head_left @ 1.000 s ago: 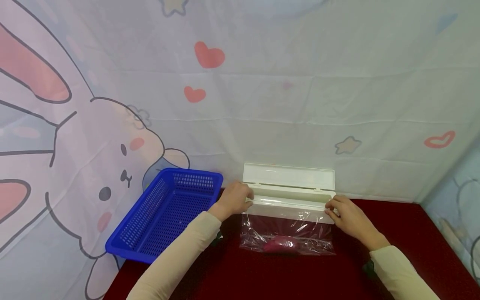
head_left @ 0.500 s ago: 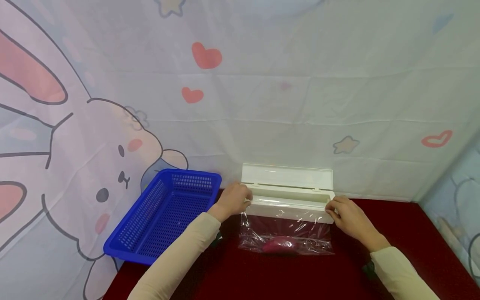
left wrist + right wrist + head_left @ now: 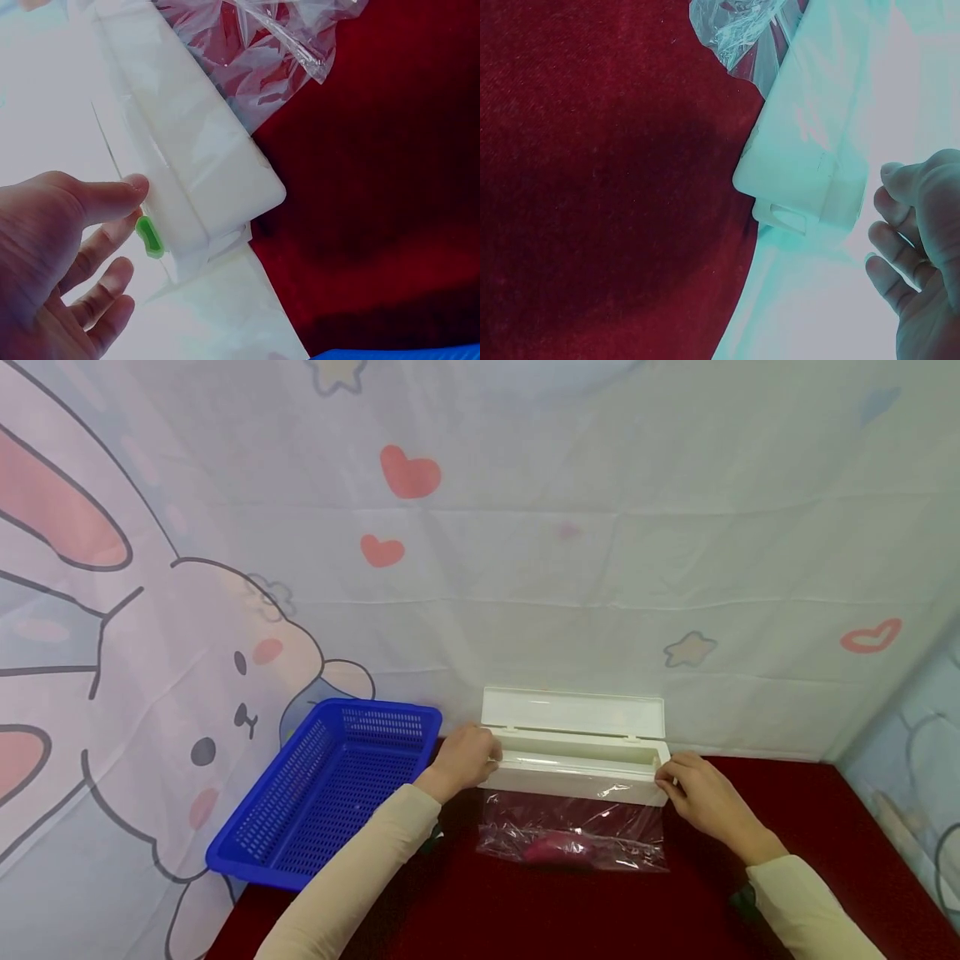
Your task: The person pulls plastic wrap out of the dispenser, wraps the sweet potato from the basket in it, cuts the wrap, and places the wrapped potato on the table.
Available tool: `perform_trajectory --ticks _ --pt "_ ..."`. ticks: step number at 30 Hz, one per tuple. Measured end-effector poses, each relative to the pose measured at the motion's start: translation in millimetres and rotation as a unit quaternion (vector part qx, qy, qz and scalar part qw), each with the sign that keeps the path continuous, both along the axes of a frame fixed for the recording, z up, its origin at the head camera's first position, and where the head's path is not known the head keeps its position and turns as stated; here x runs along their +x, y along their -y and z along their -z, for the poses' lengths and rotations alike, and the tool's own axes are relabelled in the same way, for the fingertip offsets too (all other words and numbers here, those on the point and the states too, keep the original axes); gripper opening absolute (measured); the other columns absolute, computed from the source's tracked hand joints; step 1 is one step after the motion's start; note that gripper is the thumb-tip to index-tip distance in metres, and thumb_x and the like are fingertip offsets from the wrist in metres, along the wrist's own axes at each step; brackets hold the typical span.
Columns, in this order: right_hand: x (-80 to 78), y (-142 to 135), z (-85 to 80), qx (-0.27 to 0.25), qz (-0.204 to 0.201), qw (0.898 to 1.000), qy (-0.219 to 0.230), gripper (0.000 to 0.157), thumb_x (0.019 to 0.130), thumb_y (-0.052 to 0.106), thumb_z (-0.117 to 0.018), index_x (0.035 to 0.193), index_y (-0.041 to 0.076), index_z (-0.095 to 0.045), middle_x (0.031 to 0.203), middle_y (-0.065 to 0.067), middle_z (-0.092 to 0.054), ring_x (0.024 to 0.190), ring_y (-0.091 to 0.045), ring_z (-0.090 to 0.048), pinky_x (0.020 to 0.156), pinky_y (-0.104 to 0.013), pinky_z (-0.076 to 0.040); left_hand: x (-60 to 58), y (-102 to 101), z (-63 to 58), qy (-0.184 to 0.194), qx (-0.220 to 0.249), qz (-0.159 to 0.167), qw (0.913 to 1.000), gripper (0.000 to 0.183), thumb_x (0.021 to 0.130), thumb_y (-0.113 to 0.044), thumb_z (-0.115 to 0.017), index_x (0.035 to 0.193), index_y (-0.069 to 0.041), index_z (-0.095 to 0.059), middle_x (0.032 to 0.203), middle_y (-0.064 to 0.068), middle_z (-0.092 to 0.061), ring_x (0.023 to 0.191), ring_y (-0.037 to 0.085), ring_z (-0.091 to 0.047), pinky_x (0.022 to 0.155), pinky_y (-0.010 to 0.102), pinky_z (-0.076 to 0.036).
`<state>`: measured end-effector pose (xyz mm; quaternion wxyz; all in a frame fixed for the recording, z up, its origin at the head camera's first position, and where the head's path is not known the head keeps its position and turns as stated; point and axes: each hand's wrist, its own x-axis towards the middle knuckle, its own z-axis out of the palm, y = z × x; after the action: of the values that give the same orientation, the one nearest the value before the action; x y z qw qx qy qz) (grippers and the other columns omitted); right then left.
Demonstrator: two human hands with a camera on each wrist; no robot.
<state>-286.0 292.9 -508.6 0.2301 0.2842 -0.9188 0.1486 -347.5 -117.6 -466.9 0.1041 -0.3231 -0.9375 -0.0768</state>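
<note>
A white cling film dispenser [image 3: 562,781] stands on the red cloth with its lid [image 3: 573,714] raised. Clear cling film [image 3: 630,852] hangs over its front and covers a pink object [image 3: 561,847] on the cloth. At the dispenser's left end is my left hand [image 3: 467,756]; in the left wrist view its thumb touches the edge beside a green tab [image 3: 150,237], the other fingers loosely bent. My right hand [image 3: 708,797] is by the right end. The right wrist view shows its thumb just off the dispenser [image 3: 806,165], fingers loosely bent with nothing visible between them.
A blue perforated basket [image 3: 330,793] stands to the left, close to my left forearm. Behind the dispenser hangs a pale printed cloth [image 3: 525,568]. The red tablecloth [image 3: 525,918] extends in front and to the right.
The film between my hands has come down onto the dispenser's front. My right hand has shifted slightly to the right; the left has barely moved. The head view has turned a little.
</note>
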Motion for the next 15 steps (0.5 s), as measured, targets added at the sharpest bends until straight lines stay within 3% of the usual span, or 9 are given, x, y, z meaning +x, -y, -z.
perform_trajectory --ticks 4,8,11,15 --pt "0.3 -0.1 -0.8 0.001 0.001 1.0 0.002 0.007 0.09 0.003 -0.082 0.09 0.008 -0.076 0.085 0.004 -0.065 0.083 -0.015 -0.058 0.069 -0.035 -0.052 0.2 0.2 -0.7 -0.01 0.002 0.007 0.9999 0.014 0.085 -0.006 -0.084 0.076 -0.017 -0.083 0.079 -0.002 -0.079 0.082 0.025 -0.068 0.086 0.04 -0.053" --pt "0.6 0.3 -1.7 0.002 0.0 1.0 -0.001 0.006 0.092 0.005 -0.081 0.09 0.007 -0.076 0.085 0.004 -0.066 0.084 -0.016 -0.059 0.069 -0.036 -0.053 0.2 0.5 -1.0 -0.02 -0.004 0.015 0.9997 0.031 0.081 0.001 -0.078 0.059 -0.019 -0.069 0.061 -0.008 -0.062 0.068 0.017 -0.052 0.071 0.035 -0.046" --pt "1.2 0.9 -2.6 0.002 0.0 1.0 -0.003 0.009 0.089 0.002 -0.082 0.09 0.008 -0.076 0.085 0.004 -0.066 0.084 -0.016 -0.06 0.07 -0.037 -0.053 0.5 0.6 -1.3 -0.021 -0.004 0.022 0.9995 0.037 0.077 0.006 -0.074 0.055 -0.02 -0.059 0.057 -0.01 -0.049 0.063 0.014 -0.043 0.065 0.032 -0.041" --pt "2.4 1.1 -4.0 0.003 0.003 1.0 0.0 0.011 0.088 0.001 -0.083 0.089 0.009 -0.076 0.085 0.004 -0.065 0.082 -0.015 -0.058 0.069 -0.036 -0.052 1.9 0.8 -2.1 -0.014 -0.008 0.023 0.9996 0.037 0.076 0.007 -0.072 0.056 -0.02 -0.056 0.058 -0.01 -0.048 0.063 0.014 -0.044 0.065 0.034 -0.042"
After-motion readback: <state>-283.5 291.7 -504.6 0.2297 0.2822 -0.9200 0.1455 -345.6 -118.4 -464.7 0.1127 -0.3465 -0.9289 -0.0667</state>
